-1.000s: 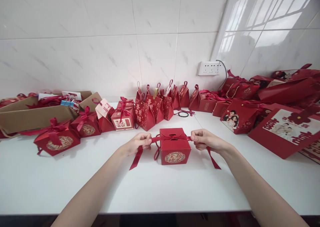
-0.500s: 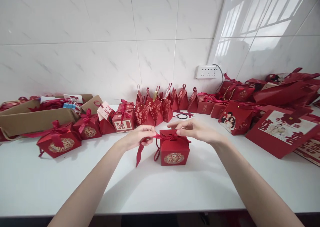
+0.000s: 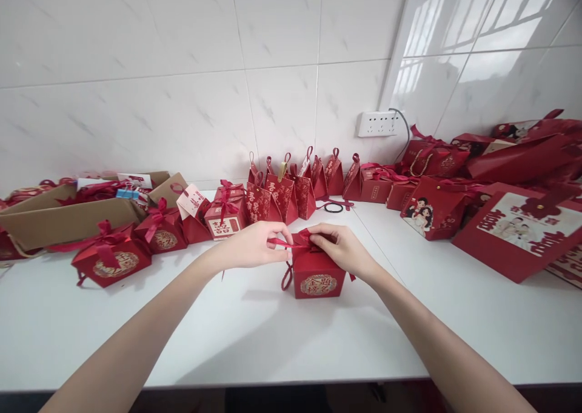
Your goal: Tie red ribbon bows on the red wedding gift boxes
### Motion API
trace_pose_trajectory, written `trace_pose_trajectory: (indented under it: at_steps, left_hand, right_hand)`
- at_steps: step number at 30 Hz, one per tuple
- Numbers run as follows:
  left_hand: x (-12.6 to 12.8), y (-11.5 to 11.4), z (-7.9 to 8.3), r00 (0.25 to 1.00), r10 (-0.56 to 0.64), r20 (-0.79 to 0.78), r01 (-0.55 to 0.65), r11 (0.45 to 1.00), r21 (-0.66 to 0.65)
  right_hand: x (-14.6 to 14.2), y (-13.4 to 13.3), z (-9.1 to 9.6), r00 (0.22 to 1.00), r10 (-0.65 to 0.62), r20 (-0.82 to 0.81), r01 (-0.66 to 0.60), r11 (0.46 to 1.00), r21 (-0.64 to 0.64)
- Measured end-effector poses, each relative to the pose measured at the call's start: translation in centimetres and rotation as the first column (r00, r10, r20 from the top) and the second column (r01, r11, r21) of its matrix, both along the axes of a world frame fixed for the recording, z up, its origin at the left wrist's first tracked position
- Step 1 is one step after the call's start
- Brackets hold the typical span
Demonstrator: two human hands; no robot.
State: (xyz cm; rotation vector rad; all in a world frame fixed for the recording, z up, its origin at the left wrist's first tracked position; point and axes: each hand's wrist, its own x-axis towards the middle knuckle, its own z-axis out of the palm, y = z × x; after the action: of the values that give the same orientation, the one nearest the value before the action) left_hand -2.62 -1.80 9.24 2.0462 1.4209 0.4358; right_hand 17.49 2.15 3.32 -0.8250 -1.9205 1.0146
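A small red gift box [image 3: 318, 284] with a round gold emblem on its front stands upright on the white table before me. Dark red ribbon [image 3: 301, 238] runs across its top, and a cord loop [image 3: 287, 276] hangs at its left side. My left hand [image 3: 257, 245], left of the box top, has the ribbon's left end between its fingers. Over the lid, my right hand [image 3: 339, 247] pinches the ribbon with thumb and fingertips. Its fingers hide part of the lid and of the ribbon there.
On the left are a cardboard carton [image 3: 68, 222] of red items and finished ribboned boxes [image 3: 113, 261]. Pointed red boxes [image 3: 282, 198] line the tiled wall beside a black ring [image 3: 333, 207]. Red gift bags [image 3: 513, 237] crowd the right, below a power socket [image 3: 378, 124].
My left hand has turned, and the ribbon end that hung below it no longer hangs there. My right hand has closed from spread fingers to a pinch on the ribbon atop the box.
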Motion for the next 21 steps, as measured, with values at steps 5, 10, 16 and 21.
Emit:
trace_pose_trajectory:
  at_steps: [5, 10, 16, 21]
  left_hand:
    - [0.3, -0.5, 0.3, 0.985, 0.065, -0.161, -0.038, 0.986, 0.161]
    - [0.7, -0.4, 1.2, 0.973, 0.054, -0.225, -0.008, 0.980, 0.200]
    - [2.4, 0.5, 3.1, 0.976, -0.098, -0.197, 0.118, 0.989, 0.090]
    - [3.8, 1.1, 3.9, 0.964, -0.172, -0.205, 0.197, 0.975, 0.106]
  right_hand:
    - [-0.4, 0.0, -0.8, 0.986, -0.045, -0.158, 0.031, 0.995, -0.092]
    - [-0.5, -0.2, -0.6, 0.984, -0.066, -0.167, 0.043, 0.990, -0.136]
    - [-0.4, -0.3, -0.5, 0.987, -0.029, -0.161, 0.011, 0.994, -0.107]
    - [-0.2, -0.1, -0.6, 0.997, -0.005, -0.071, 0.002, 0.999, -0.040]
